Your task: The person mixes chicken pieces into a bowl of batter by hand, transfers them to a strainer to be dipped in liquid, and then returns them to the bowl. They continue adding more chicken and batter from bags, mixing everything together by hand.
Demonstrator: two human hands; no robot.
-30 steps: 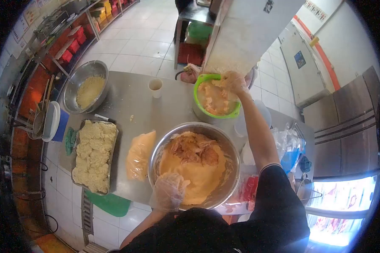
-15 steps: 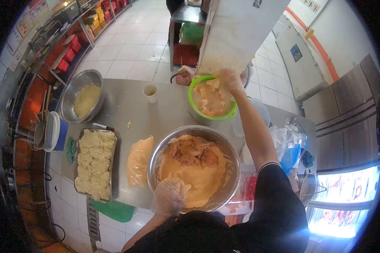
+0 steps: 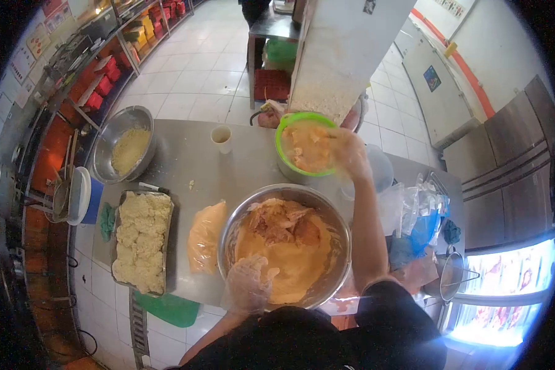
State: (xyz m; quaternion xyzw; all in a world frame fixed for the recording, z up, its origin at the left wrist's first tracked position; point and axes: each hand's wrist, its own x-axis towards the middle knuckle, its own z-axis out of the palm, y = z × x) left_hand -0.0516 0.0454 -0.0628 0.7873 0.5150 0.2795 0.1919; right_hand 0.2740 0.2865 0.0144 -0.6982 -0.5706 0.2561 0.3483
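Note:
My left hand point(image 3: 250, 283), in a clear plastic glove, rests at the lower left inside a large steel bowl point(image 3: 346, 265) of orange powder point(image 3: 283, 265). Raw-looking meat pieces point(image 3: 283, 225) lie at the back of that powder. My right hand point(image 3: 351, 154), gloved too and smeared by motion, is at the right rim of a green-rimmed bucket point(image 3: 282, 151). Pale orange pieces sit in cloudy liquid point(image 3: 309, 148) in the bucket. Whether the right fingers hold anything cannot be made out.
Left of the bowl are a bag of orange powder point(image 3: 206, 237), a tray of pale crumbly food point(image 3: 143, 240) and a steel bowl point(image 3: 98, 151). A cup point(image 3: 222, 139) stands near the back edge. Plastic bags point(image 3: 422, 216) and a strainer point(image 3: 453, 274) lie right.
My right hand has moved from the bucket's back right side toward me, to its right rim. My left hand stays in the bowl, its fingers slightly more spread.

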